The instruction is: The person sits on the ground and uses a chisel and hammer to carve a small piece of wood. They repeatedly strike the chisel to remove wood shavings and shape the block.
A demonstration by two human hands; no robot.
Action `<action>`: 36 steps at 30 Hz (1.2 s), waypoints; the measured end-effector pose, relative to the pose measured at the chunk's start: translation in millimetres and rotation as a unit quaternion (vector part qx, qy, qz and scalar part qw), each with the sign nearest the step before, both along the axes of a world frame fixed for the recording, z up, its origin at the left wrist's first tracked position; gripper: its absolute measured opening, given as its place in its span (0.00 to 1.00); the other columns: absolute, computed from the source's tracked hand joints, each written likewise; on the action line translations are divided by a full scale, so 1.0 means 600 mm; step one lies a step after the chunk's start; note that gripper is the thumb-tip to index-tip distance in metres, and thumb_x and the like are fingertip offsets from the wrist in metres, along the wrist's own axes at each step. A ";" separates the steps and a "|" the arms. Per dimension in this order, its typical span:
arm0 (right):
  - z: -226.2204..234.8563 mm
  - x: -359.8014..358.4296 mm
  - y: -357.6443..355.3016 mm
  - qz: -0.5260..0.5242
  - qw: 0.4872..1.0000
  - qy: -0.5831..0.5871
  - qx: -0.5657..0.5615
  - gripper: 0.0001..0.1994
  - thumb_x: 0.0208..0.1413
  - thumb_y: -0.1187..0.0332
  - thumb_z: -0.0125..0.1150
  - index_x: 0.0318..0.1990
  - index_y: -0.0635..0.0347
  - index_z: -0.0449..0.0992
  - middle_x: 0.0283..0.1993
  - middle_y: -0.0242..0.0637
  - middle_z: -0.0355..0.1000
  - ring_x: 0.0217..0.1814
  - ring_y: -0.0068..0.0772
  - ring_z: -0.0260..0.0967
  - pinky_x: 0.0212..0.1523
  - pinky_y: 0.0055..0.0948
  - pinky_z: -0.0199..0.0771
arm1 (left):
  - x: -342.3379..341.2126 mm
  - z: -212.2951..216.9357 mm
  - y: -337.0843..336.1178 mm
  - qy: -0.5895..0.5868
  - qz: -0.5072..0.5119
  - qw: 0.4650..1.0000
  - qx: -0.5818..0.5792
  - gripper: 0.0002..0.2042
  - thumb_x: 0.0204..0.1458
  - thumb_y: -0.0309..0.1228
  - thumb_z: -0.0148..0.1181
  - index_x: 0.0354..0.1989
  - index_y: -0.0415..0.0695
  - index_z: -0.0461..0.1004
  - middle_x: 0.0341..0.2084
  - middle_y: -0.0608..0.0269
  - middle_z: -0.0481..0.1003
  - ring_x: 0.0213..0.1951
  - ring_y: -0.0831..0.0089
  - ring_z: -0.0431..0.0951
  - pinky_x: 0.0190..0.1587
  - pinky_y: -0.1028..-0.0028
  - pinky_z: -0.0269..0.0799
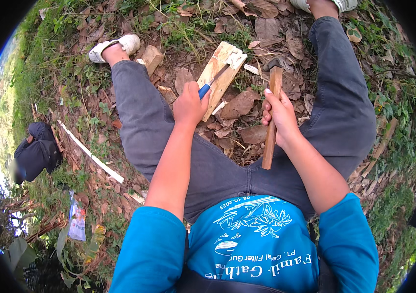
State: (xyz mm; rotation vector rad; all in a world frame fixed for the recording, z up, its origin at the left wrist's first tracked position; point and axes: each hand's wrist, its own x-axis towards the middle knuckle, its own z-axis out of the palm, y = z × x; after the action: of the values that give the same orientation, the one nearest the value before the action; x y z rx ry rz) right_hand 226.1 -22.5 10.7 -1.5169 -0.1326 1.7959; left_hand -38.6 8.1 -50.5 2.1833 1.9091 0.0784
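Note:
My left hand (189,104) grips a blue-handled chisel (213,83) whose blade rests on a pale wooden block (221,78) lying on the leafy ground between my legs. A fresh light chip shows at the block's far end. My right hand (280,117) holds a hammer (272,112) by its brown wooden handle, head up, just right of the block and apart from it. I sit with both legs in grey trousers spread around the block.
Dry leaves and wood chips cover the ground. A smaller wood chunk (152,57) lies near my left foot. A long white strip (91,154) lies at the left, and another person in dark clothes (36,152) crouches beyond it. Grass surrounds the patch.

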 end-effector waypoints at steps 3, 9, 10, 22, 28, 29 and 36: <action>0.014 -0.002 0.006 0.014 1.000 -0.001 0.000 0.10 0.69 0.59 0.59 0.45 0.52 0.68 0.27 0.22 0.61 0.19 0.15 0.59 0.21 0.22 0.64 | -0.007 -0.007 0.003 0.016 -0.016 1.000 0.001 0.20 0.60 0.49 0.62 0.41 0.46 0.65 0.37 0.57 0.72 0.31 0.50 0.81 0.29 0.54 0.78; -0.004 0.001 0.002 0.020 1.000 -0.013 0.012 0.10 0.69 0.60 0.59 0.48 0.52 0.69 0.26 0.23 0.62 0.19 0.14 0.59 0.20 0.21 0.64 | -0.031 -0.027 0.032 0.026 -0.047 0.999 0.005 0.22 0.61 0.52 0.60 0.43 0.45 0.64 0.39 0.55 0.71 0.32 0.47 0.80 0.31 0.52 0.77; -0.007 0.002 0.001 0.020 1.000 -0.016 0.009 0.10 0.69 0.60 0.59 0.48 0.53 0.69 0.26 0.23 0.62 0.19 0.14 0.59 0.20 0.21 0.64 | -0.035 -0.033 0.034 0.022 -0.044 0.999 -0.002 0.22 0.61 0.53 0.60 0.43 0.45 0.64 0.39 0.54 0.71 0.33 0.46 0.80 0.31 0.52 0.77; 0.001 0.009 0.009 -0.013 1.000 -0.008 0.013 0.15 0.68 0.61 0.59 0.56 0.56 0.69 0.27 0.24 0.62 0.19 0.15 0.59 0.20 0.22 0.64 | 0.005 0.059 0.063 -0.022 -0.009 1.000 -0.009 0.18 0.58 0.47 0.66 0.38 0.46 0.71 0.34 0.57 0.76 0.35 0.52 0.80 0.35 0.55 0.75; 0.007 0.008 0.002 0.027 0.999 0.003 0.016 0.22 0.67 0.60 0.60 0.65 0.56 0.67 0.27 0.24 0.62 0.19 0.15 0.59 0.20 0.22 0.64 | 0.021 0.107 0.049 0.009 -0.013 1.000 0.012 0.15 0.57 0.45 0.67 0.39 0.48 0.73 0.33 0.61 0.77 0.34 0.53 0.81 0.34 0.57 0.76; 0.009 0.008 0.001 0.032 0.999 0.000 0.012 0.23 0.67 0.60 0.60 0.66 0.56 0.66 0.27 0.24 0.62 0.19 0.15 0.59 0.20 0.22 0.64 | 0.026 0.109 0.045 0.018 -0.003 1.000 0.009 0.15 0.57 0.44 0.67 0.39 0.48 0.73 0.33 0.61 0.77 0.34 0.53 0.81 0.34 0.57 0.76; 0.011 0.011 0.003 0.008 1.000 0.007 0.017 0.18 0.68 0.60 0.59 0.60 0.57 0.69 0.27 0.24 0.61 0.20 0.14 0.59 0.21 0.21 0.65 | 0.101 0.172 0.061 0.069 -0.043 0.996 -0.037 0.13 0.57 0.41 0.67 0.39 0.48 0.71 0.33 0.60 0.78 0.35 0.53 0.82 0.34 0.56 0.77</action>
State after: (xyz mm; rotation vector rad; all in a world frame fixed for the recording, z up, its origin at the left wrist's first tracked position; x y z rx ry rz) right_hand 232.8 -20.9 17.4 -1.4820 -0.1678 1.8082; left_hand 22.1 44.7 52.8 2.2707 1.8540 -0.1592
